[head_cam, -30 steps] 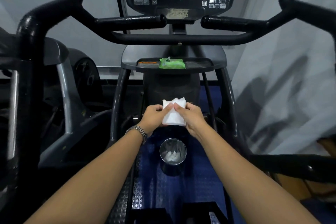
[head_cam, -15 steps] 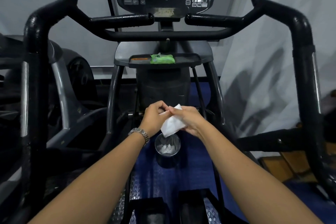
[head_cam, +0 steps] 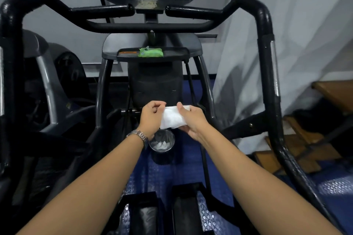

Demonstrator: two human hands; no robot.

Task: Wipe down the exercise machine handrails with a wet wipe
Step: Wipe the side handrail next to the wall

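Observation:
A white wet wipe (head_cam: 172, 118) lies folded across the palm of my right hand (head_cam: 192, 120), whose thumb presses it from above. My left hand (head_cam: 151, 115) pinches the wipe's left edge with curled fingers; a metal watch is on that wrist. Both hands hover in front of me, low between the black handrails. The right handrail (head_cam: 267, 59) rises at the right, the left handrail (head_cam: 11, 47) at the left. Two short black grips (head_cam: 193, 10) and a crossbar (head_cam: 150, 25) run under the console.
A green wipe packet (head_cam: 150, 52) lies on the machine's shelf (head_cam: 177, 53). A small metal bin (head_cam: 162, 144) with used wipes stands on the blue floor just below my hands. Another machine (head_cam: 47, 86) stands at the left, wooden steps (head_cam: 305, 139) at the right.
The wipe has gone from hanging upright between both hands' fingertips to lying flat across my right palm. The view has shifted, bringing the right handrail further into frame.

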